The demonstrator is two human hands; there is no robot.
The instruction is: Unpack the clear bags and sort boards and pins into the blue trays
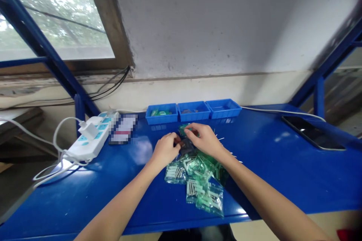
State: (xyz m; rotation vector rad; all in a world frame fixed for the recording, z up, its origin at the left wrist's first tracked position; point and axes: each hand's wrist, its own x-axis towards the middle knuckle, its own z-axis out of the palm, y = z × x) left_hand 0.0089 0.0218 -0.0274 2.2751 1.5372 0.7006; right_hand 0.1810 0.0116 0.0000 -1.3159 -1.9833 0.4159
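My left hand (167,150) has its fingers curled together beside a small dark item (186,145), whose kind I cannot make out. Whatever its fingertips may hold is hidden. Across from it, my right hand (204,139) bends thumb and fingers together at the edge of a green-tinted clear plastic bag (182,131). Below both hands lies a pile of similar small bags (199,165) with metal screws and pale plastic pieces inside. One packet (175,172) lies at the pile's left, another (210,197) nearest me. Loose screws stick out by my right wrist.
Three blue bins stand along the back: the left bin (161,119) has green packets, the middle bin (194,116) has small metal parts, then the right bin (223,114). A white power strip (89,139) with cables is left; a black phone (312,131) lies right on the blue table (271,173).
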